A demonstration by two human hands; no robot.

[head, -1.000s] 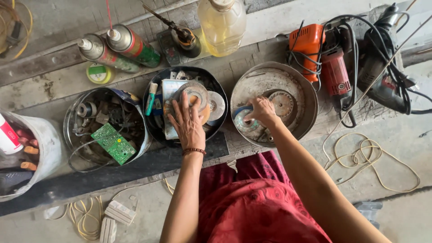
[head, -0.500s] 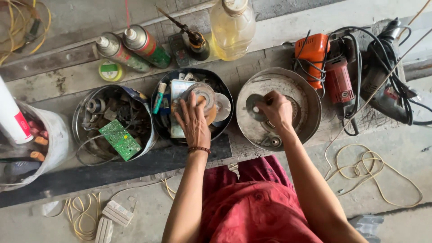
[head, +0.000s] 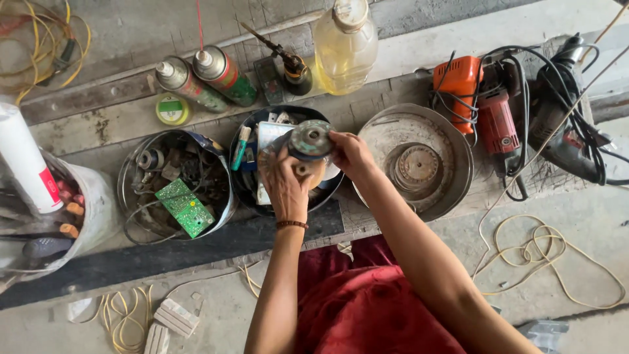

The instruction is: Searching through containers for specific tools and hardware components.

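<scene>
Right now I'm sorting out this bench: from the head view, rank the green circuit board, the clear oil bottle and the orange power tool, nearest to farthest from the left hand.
1. Green circuit board, in the tin left of the left hand.
2. Clear oil bottle, behind the bowls, up and right.
3. Orange power tool, far right, beyond the metal pan.

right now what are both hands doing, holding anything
Left hand: closed on the lower edge of the round grey-green worn grinding disc, over the dark bowl.
Right hand: gripping the same disc's right edge.
</scene>
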